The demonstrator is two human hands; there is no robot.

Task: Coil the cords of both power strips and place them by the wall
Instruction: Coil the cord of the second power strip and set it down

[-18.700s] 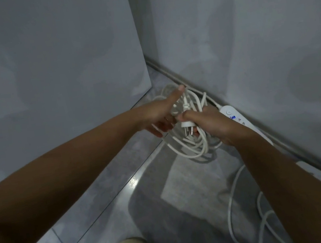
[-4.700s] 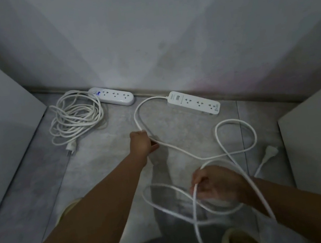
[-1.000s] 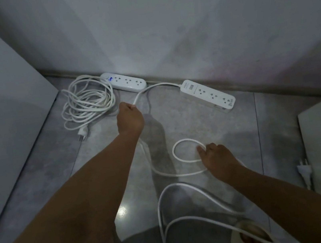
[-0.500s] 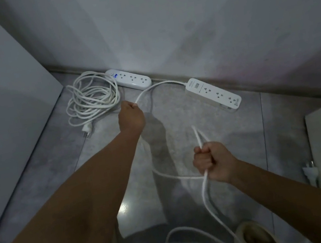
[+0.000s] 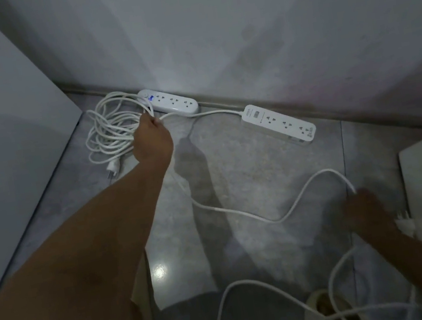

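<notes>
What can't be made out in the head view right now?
Head view only.
Blurred: right hand, by motion; its hold on the loose cord is unclear.
Hidden: fingers of the left hand, behind its own back; plug, partly behind the right wrist.
Cut off: the cord's lower loops, by the bottom edge.
Too small: display on the lit strip.

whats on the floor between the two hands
In the head view, a loose white cord snakes across bare tile from the left hand toward the blurred right hand; nothing else lies there.
</notes>
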